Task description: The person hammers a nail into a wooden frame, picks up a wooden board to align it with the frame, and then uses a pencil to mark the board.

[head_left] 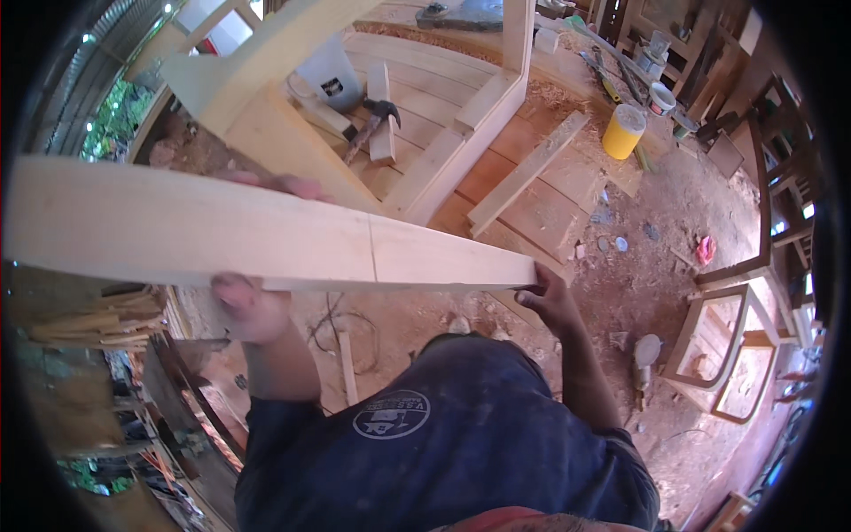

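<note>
I've got the pale plank (266, 232) held level over the floor: L hand (253, 306) gripping its near edge mid-length, R hand (548, 300) pinching the end, prob. to steady it. Hammer (372, 124) lies on the plank worktop (532, 191) beyond.

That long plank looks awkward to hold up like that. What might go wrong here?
1. The pale plank is held by the left hand underneath and the right hand at its end; its far left end sticks out unsupported, so it might tip or slip.
2. Swinging it could knock the wooden frame on the workbench, where a hammer and yellow container sit.
</note>
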A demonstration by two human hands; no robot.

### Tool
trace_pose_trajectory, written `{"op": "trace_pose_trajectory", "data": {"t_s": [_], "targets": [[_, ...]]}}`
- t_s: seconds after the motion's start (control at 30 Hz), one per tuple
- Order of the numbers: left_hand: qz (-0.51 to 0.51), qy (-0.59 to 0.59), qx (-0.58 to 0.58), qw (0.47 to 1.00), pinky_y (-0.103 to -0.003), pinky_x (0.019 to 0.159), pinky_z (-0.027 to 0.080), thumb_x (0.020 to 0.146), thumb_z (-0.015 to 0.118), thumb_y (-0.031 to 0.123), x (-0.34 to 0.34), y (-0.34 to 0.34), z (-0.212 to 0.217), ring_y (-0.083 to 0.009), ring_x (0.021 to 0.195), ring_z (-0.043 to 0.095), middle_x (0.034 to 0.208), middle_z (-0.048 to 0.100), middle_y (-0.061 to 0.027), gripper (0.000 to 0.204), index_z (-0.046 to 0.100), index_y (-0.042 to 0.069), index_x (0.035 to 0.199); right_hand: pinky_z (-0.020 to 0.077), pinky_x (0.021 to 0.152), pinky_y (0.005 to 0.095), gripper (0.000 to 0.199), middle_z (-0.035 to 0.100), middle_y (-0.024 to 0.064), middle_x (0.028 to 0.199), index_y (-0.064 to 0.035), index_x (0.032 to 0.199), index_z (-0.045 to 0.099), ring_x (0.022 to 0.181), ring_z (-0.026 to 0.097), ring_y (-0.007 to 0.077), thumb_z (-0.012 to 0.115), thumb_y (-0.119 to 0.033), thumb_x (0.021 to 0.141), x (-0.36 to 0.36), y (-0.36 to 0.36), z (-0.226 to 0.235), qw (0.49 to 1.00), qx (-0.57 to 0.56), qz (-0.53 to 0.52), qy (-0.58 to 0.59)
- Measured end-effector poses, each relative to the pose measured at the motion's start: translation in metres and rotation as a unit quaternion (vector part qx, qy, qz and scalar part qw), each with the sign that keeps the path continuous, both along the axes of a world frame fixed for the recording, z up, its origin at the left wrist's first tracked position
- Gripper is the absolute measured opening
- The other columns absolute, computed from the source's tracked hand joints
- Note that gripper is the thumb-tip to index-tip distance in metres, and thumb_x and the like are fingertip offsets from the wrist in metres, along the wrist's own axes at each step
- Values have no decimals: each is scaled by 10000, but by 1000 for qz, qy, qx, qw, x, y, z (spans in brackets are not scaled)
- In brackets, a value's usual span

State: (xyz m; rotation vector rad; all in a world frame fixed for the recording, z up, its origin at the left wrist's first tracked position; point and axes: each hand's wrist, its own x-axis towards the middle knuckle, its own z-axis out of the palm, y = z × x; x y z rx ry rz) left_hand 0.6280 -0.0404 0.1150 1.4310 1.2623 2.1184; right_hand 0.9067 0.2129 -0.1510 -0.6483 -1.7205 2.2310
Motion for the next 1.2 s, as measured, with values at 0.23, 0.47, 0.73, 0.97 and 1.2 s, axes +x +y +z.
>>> {"op": "trace_pose_trajectory", "data": {"t_s": [0.23,0.47,0.73,0.97,1.2], "targets": [[73,111,-50,990,-436,929,588,913,657,679,-11,15,19,-335,1091,685,1258,632,-287,962,370,-55,1464,546,968,347,659,685,99,1203,46,1369,555,1109,671,193,852,-200,836,-30,17,6,998,38,-44,0],[305,203,-42,929,-457,971,579,957,533,706,-5,81,86,-366,1114,686,1221,657,-284,953,371,-70,1485,543,979,339,629,688,112,1233,41,1427,563,1138,668,204,812,-112,870,-117,79,44,999,8,-21,49],[469,332,-131,808,-482,934,597,1088,378,438,-23,187,147,-352,1133,657,1255,626,-280,473,507,-5,1194,538,992,355,815,669,153,1254,112,1447,490,1138,653,201,878,-281,848,-221,159,25,995,-27,72,62],[548,204,-166,794,-570,1138,456,1052,446,344,-35,257,145,-425,1326,561,1407,561,-340,545,587,-85,1357,570,903,345,937,669,211,1191,121,1430,455,1049,688,251,937,-346,775,-249,185,-17,993,-75,85,46],[558,322,-214,734,-550,1031,556,1073,412,279,-50,273,160,-431,1251,613,1375,575,-345,510,567,-110,1363,585,880,345,901,672,221,1196,110,1418,457,1054,697,252,942,-298,778,-253,193,-10,979,-153,120,58]]}}
